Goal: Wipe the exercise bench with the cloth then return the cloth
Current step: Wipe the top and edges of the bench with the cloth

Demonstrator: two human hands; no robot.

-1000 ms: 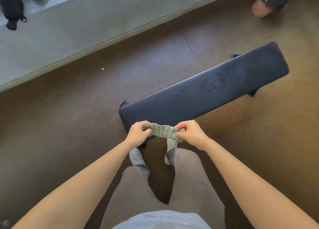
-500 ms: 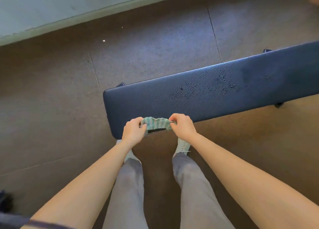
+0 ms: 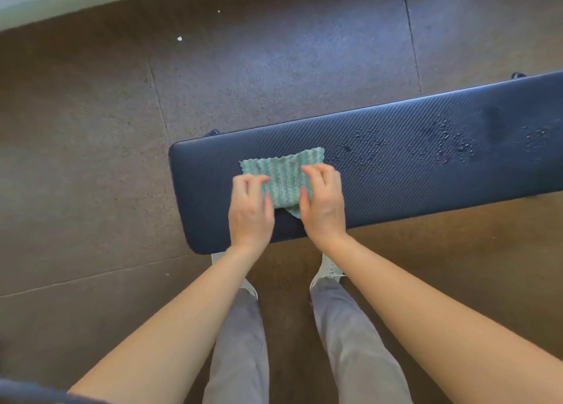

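Cloth lies spread on the near end of the tabletop, a dark padded bench pad with a ribbed texture.

1. Edges and clearance. The rounded short end of the tabletop lies just outboard of the left hand. The near long edge passes under both wrists. The far long edge runs just beyond the cloth's far edge. Outboard of the right hand, the pad runs on unobstructed and leaves the frame.

2. Surroundings. Patches of droplets sit on the pad outboard of the right hand; the nearest patch begins just past the cloth's right corner. Brown floor with seam lines surrounds the bench. Two small white specks lie on the floor well beyond the hands. A pale strip borders the floor at the far side. Below the wrists, the person's grey trouser legs and light shoes stand against the near edge.

3. Cloth condition. Green-and-white striped weave, wavy far edge, near corner folded under between the hands.

4. Hand state. Left hand: fingers curled, tips pressing the cloth's left edge. Right hand: fingers bent, tips on the cloth's right portion. Whether either hand pinches the fabric cannot be told.
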